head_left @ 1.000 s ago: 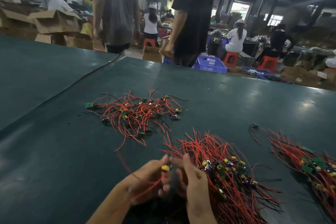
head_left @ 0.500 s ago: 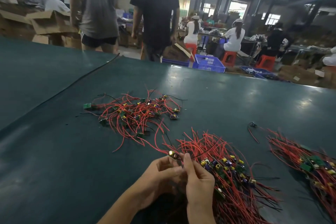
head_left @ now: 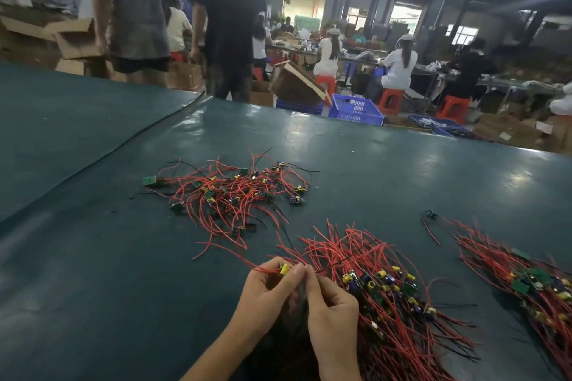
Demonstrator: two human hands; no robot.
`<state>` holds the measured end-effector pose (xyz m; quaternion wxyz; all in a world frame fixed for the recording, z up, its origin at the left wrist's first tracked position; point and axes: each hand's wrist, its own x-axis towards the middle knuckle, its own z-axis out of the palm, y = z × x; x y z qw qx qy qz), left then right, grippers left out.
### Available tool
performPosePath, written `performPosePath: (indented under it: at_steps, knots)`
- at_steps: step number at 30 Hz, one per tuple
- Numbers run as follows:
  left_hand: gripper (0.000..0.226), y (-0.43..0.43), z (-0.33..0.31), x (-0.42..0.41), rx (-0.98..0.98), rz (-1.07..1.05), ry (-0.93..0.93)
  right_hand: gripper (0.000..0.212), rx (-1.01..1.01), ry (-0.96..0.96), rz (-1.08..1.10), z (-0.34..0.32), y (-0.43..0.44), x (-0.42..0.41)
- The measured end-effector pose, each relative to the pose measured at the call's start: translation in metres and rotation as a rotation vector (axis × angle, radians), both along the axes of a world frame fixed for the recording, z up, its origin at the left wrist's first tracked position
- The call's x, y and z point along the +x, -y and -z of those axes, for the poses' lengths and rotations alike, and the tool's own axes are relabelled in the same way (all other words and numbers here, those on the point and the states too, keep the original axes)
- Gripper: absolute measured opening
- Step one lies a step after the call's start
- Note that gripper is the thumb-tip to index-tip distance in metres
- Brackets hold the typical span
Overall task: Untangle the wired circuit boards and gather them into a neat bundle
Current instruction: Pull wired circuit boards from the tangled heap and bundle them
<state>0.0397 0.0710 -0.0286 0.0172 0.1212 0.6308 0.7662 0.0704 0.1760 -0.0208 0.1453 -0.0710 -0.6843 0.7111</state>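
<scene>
Busy workshop behind us, people sitting on red plastic stools and a blue slotted plastic crate just past the far edge. What matters is on the dark green matte tabletop.

Close to the near edge, our left hand has its fingers curled in, thumb and fingertips pinching a small green circuit board with a yellow capacitor. Our right hand is touching it, thumb and forefinger nipped onto a thin dark wire coming off the board's right side, the other fingers folded under.

We reckon both hands hold it up off the surface so its wires hang free and can slide out without snagging.

The board is tiny, so we can't call its own axis for sure, though the capacitor looks to face up. Its thin red lead runs left and a bit away, toward the loose tangle of red-wired boards sitting mid-table, well apart from us.

Just right of our right hand is the thick gathered bundle of red wires and boards. Its long axis runs from the near edge away from us, boards clustered in the middle and wire ends fanning out. A second red-wired bundle lies by the right edge.
</scene>
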Motion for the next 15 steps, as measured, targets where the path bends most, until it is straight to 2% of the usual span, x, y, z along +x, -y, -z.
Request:
performPosePath:
  at_steps: [5,7,11,15]
  knots:
    - [0.032,-0.001,0.002,0.001,-0.066,-0.092,-0.098,0.031,-0.021,0.027,0.014,-0.005,0.005,0.002]
    - [0.037,-0.001,0.000,0.000,-0.044,-0.108,-0.108,0.028,-0.114,0.036,0.044,-0.008,0.005,0.001]
    - [0.031,0.005,-0.010,-0.005,0.033,-0.126,-0.074,0.026,-0.340,0.040,0.206,-0.016,-0.010,-0.004]
    - [0.033,0.008,-0.012,-0.006,0.090,-0.140,-0.036,0.030,-0.538,0.031,0.254,-0.024,-0.025,-0.004]
